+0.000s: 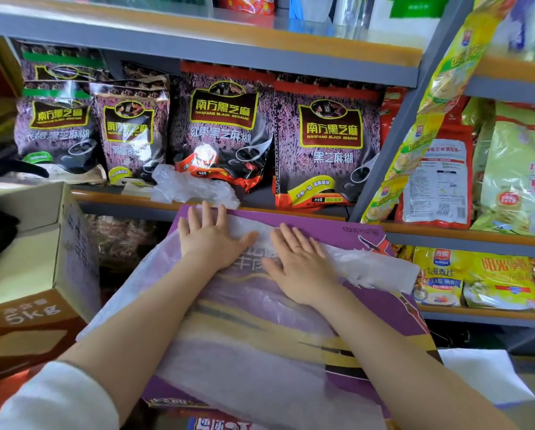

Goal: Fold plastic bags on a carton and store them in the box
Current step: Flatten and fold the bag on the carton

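In the head view, a translucent plastic bag (260, 346) is spread flat across a purple carton (393, 308), and both hands are pressed palm-down on its far part. The left hand (212, 240) lies flat with its fingers (194, 217) spread apart and nothing clamped between them; their tips reach the bag's far edge near the carton's rim. The right hand (300, 265) lies just beside it, fingers (294, 238) extended and slightly apart, also gripping nothing, with the bag's free end (384, 268) stretching away to the right of them. Just beyond the left fingertips, a crumpled clear bag (191, 187) is seen on the shelf (111, 198), in front of the black sesame packets (222, 128). Well to the left of the fingers, an open cardboard box (33, 259) is seen.
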Demonstrator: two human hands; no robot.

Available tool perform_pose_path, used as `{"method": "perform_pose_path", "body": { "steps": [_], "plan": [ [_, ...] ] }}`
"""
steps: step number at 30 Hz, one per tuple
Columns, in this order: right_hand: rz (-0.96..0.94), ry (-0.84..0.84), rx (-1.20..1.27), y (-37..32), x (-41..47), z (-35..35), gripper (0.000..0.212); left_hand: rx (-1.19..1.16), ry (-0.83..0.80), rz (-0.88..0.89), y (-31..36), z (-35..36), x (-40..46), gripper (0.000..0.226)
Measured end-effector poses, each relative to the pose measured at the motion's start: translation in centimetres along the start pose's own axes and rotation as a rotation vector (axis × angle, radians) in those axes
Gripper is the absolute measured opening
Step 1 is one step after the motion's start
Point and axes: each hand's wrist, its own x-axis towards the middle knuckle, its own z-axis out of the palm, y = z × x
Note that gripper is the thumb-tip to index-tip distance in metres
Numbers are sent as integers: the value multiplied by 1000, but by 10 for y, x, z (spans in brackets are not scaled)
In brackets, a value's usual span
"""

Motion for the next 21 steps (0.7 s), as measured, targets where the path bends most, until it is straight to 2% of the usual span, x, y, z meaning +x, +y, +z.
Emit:
{"method": "perform_pose_path", "body": {
  "steps": [3, 7, 10, 13, 16, 21],
  "plan": [
    [89, -8, -28, 29, -17, -4, 67, 2, 5, -25, -2, 1, 1, 99],
    [173, 2, -50, 59, -46, -14, 65, 87, 49, -11, 3, -4, -4, 83],
    [138, 177, 117, 66, -64, -26, 57, 130, 144, 267, 31, -12, -24, 61],
    [191, 402, 227, 82, -71, -43, 36, -67, 33, 560, 78, -14, -49, 55],
    [302, 363, 322, 106, -77, -46, 23, -86, -72, 648, 107, -4, -61, 55],
    [293, 225, 673, 125, -84, -48, 5, 16, -93, 559, 106, 13, -60, 61]
  ]
}}
